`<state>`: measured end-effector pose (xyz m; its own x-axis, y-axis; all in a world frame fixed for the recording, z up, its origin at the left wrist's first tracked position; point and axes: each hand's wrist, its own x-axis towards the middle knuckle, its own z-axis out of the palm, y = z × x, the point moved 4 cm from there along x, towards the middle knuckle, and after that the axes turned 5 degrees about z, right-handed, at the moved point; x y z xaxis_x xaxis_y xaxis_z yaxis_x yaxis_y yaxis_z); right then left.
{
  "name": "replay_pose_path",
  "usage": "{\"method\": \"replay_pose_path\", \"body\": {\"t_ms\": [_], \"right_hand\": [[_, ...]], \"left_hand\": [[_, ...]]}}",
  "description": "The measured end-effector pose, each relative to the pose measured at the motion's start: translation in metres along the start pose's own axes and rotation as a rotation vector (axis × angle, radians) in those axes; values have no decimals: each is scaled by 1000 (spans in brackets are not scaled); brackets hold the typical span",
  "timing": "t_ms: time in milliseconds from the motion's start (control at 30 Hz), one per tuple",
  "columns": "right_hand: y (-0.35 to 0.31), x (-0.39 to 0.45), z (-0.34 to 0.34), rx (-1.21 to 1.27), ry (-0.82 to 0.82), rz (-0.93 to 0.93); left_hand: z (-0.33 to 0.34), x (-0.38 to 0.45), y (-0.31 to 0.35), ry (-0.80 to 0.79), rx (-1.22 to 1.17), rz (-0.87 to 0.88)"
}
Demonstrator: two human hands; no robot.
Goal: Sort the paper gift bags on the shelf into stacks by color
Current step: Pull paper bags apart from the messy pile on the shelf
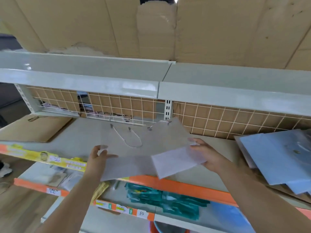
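Kraft stack (33, 127): brown bags lie flat at the shelf's far left, well apart from my hands; I read it as one colour pile.
Left hand (98, 158): I pinch the near left corner of the grey gift bag (134, 145), thumb on top, fingers curled under.
Grey gift bag: flat, rope handle (133, 140) lying on its face, near edge jutting past the orange shelf lip (185, 184).
Right hand (207, 155): I grip the bag's right side together with a white folded sheet (176, 161); whether that is a second bag, I cannot tell.
Blue stack (276, 158): blue bags fanned unevenly at the right, just beside my right wrist.
Advice to self: keep both corners level, slide the bag onto bare shelf between the piles, square the edges, tuck the handle flat.
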<state>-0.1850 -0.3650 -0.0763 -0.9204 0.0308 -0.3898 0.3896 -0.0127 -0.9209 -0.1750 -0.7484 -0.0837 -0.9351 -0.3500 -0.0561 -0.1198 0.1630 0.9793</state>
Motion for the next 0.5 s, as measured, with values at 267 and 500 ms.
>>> {"method": "replay_pose_path", "body": {"t_ms": [267, 500], "right_hand": [[-16, 64, 47, 30, -86, 2], [-27, 92, 93, 20, -84, 23]], "left_hand": [[-63, 81, -27, 118, -101, -134], [-102, 140, -49, 149, -28, -237]]}}
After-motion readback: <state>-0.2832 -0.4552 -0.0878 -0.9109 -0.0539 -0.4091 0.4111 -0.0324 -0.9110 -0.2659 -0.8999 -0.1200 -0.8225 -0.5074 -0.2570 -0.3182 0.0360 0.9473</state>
